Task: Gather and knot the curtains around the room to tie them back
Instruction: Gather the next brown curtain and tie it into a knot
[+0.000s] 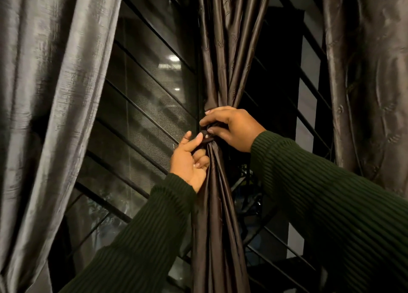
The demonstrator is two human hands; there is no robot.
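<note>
A dark brown satin curtain [229, 49] hangs in the middle of the view, gathered into a tight bundle at a small knot [206, 137]. My right hand [234, 127] wraps its fingers around the bundle at and just above the knot. My left hand [191, 160] sits directly below, its thumb and forefinger pinching the knot's end while the other fingers curl against the fabric. Below the knot the gathered curtain [218, 226] falls straight down in folds.
A loose grey curtain [50, 94] hangs at the left. Another brown curtain [371, 83] hangs ungathered at the right. Behind them is a dark window with slanted black bars [143, 114] and a mesh screen.
</note>
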